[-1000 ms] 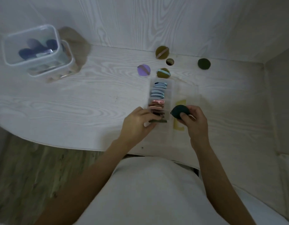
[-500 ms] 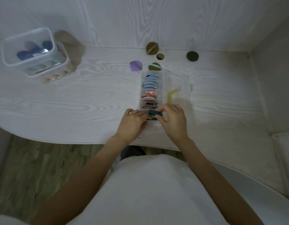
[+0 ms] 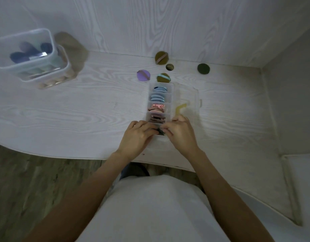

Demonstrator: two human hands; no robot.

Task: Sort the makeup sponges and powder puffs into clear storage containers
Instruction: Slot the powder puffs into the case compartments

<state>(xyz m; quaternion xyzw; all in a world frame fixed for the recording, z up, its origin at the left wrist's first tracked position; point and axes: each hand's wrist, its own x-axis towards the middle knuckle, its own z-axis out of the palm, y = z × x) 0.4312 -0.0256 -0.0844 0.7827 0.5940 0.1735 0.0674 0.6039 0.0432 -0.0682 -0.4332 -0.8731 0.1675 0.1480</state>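
Observation:
A clear divided organiser lies in the middle of the white table, its compartments packed with blue, pink and brown powder puffs. At its nearest compartment a dark green puff sits between my two hands. My left hand and my right hand both have curled fingers pressing and pinching this puff into the compartment. Loose puffs lie beyond the organiser: a purple one, an olive one with a blue band, a larger olive one, a small one and a dark green one.
Two stacked clear tubs with dark blue sponges in the top one stand at the back left. The organiser's open clear lid with a yellow strip lies to its right. Walls close off the back and right; the table's curved edge runs near my body.
My right hand has carried the dark green puff from beside the organiser to its nearest compartment, where both hands now push it in. My view has shifted slightly.

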